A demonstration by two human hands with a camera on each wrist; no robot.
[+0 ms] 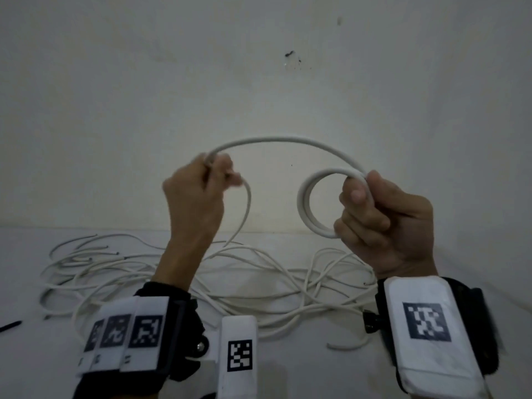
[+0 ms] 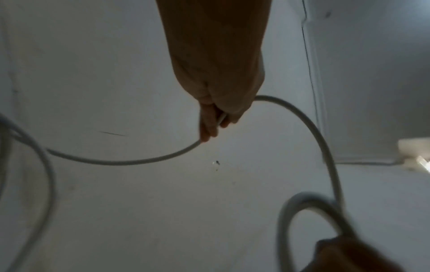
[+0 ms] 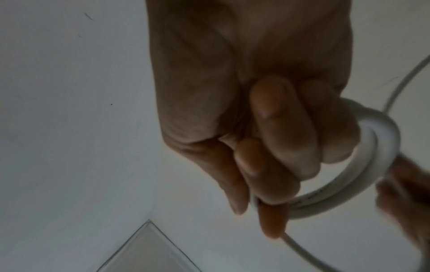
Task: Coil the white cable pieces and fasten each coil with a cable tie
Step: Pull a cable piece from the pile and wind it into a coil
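Observation:
My right hand [image 1: 371,208] grips a small white cable coil [image 1: 309,208] of about two turns, held up in front of the wall. From the coil the white cable [image 1: 276,140] arches up and left to my left hand [image 1: 213,175], which pinches it. Below that hand the cable hangs down to the pile. In the right wrist view my fingers [image 3: 279,147] curl round the coil [image 3: 377,147]. In the left wrist view my left hand [image 2: 216,121] holds the cable [image 2: 311,132], and the coil [image 2: 302,206] shows blurred at the lower right.
A loose tangle of white cable pieces [image 1: 230,272] lies spread over the white surface [image 1: 34,364] beneath my hands. A thin black object [image 1: 10,326] lies at the left edge. A plain wall [image 1: 259,67] stands close behind.

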